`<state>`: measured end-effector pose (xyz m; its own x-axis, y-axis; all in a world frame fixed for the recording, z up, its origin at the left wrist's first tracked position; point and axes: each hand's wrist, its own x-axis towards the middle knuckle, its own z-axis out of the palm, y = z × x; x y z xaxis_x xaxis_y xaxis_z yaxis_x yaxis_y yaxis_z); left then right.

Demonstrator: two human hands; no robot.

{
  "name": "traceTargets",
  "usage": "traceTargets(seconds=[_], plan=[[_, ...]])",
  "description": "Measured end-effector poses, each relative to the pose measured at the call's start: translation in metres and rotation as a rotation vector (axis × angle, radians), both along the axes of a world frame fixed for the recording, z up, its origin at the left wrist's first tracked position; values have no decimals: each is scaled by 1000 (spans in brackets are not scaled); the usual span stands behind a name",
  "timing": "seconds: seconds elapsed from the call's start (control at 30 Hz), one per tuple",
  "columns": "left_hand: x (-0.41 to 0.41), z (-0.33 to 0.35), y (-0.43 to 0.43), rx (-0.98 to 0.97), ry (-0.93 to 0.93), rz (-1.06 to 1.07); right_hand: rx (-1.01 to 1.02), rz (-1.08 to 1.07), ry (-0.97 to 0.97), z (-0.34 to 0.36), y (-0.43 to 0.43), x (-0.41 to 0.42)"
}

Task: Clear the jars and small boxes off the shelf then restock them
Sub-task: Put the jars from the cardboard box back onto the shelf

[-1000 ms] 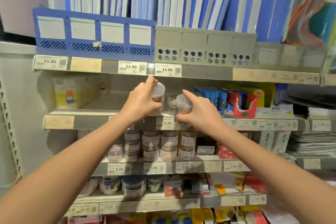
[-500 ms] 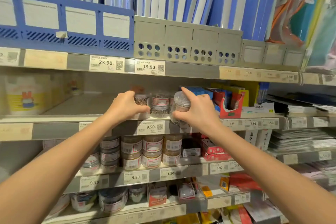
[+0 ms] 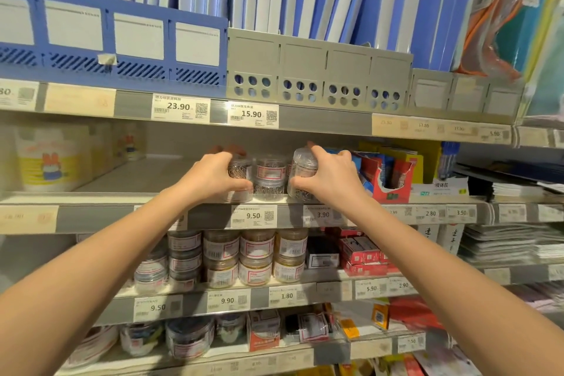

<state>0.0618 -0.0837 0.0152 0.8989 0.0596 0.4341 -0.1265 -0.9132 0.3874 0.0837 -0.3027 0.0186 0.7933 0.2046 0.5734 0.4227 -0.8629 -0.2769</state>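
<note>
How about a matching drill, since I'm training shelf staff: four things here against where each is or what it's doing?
Things:
1. left hand
2. right hand
3. open red carton
4. upper 9.50 tag

Matches:
a. sits just below the middle jars
b. grips the left jar
c. stands to the right of the right hand
d. grips the right jar

Pairs: 1-b; 2-d; 3-c; 4-a
</note>
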Motion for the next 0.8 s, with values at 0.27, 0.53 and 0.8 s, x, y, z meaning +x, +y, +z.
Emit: traceTargets(seconds=[0.27, 0.53, 0.8], plan=[[-3, -1, 0, 53, 0, 20, 64, -1, 10, -3, 3, 12], [-5, 0, -3, 73, 8, 39, 70, -30, -17, -6, 6, 19], [-2, -2, -7, 70, -2, 71, 3, -53, -7, -18, 14, 20]])
